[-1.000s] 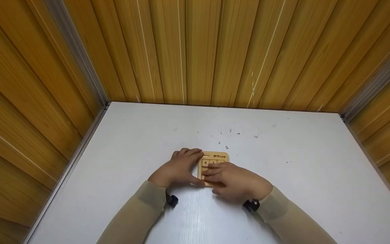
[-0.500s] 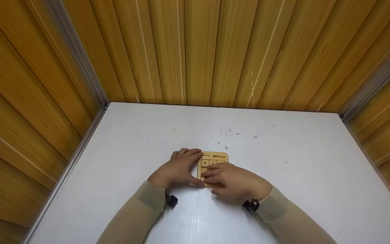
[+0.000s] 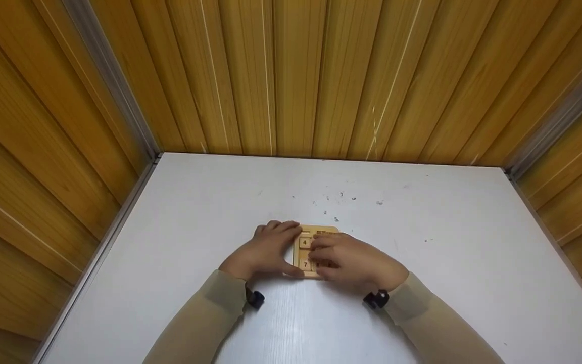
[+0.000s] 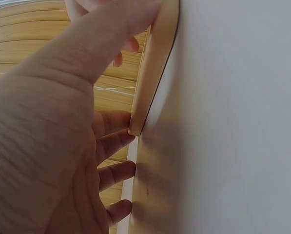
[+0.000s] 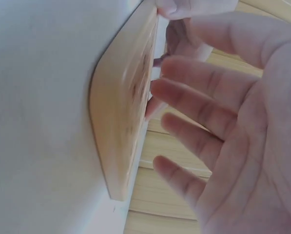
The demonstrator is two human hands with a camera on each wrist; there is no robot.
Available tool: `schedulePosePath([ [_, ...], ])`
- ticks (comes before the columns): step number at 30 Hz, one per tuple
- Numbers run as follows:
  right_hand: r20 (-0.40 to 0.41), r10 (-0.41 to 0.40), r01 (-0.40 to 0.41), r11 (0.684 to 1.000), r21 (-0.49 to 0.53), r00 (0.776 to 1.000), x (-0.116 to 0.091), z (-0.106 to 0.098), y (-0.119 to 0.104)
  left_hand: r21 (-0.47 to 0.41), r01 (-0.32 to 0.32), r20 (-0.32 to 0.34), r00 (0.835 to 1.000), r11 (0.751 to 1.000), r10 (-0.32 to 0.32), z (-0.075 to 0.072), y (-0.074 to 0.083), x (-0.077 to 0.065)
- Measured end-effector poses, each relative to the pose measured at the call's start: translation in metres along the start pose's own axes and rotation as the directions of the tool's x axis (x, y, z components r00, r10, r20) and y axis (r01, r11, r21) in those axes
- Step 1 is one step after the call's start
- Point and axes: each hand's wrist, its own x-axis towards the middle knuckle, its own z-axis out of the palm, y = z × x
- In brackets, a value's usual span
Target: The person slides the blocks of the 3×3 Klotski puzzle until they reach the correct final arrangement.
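Note:
A wooden number slide puzzle [image 3: 296, 254] lies flat on the white table [image 3: 250, 177]. Its left column shows a tile marked 4 [image 3: 304, 242] at the top and one marked 7 [image 3: 305, 264] lower down, with a bare slot between. My left hand [image 3: 265, 248] holds the puzzle by its left side, thumb at the near corner and forefinger at the far one. Over the right part of the board my right hand [image 3: 355, 259] hides most other tiles. The right wrist view shows its fingers [image 5: 194, 102] spread and relaxed, close above the tiles.
Dark specks and scuffs [image 3: 336, 219] mark the table beyond the puzzle. Wood-patterned panels [image 3: 296, 76] wall in the back and both sides, with grey metal posts [image 3: 114, 76] at the corners. Each wrist wears a small black camera [image 3: 255, 299].
My right hand has shifted slightly away from me and rightward, its fingers lifting off the lower left tiles, so the 7 now shows. The left hand stays in place.

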Motion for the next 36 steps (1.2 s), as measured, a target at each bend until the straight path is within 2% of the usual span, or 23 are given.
schedulePosePath([
  [9,0.053,0.131,-0.134,0.99,0.044,0.99,0.0001,0.006,0.0056,0.011,-0.004,0.001,1.0,1.0,0.004,0.0012,-0.0013,0.0008],
  [20,0.118,0.157,-0.166,0.984,0.069,0.98,0.0004,0.0094,0.009,-0.002,-0.009,-0.001,1.0,1.0,0.008,0.0014,-0.0014,0.0004],
  [36,0.097,0.177,-0.184,0.981,0.068,0.979,0.0005,0.0097,0.0043,-0.012,-0.01,0.003,1.0,1.0,0.01,-0.0002,0.0,0.0002],
])
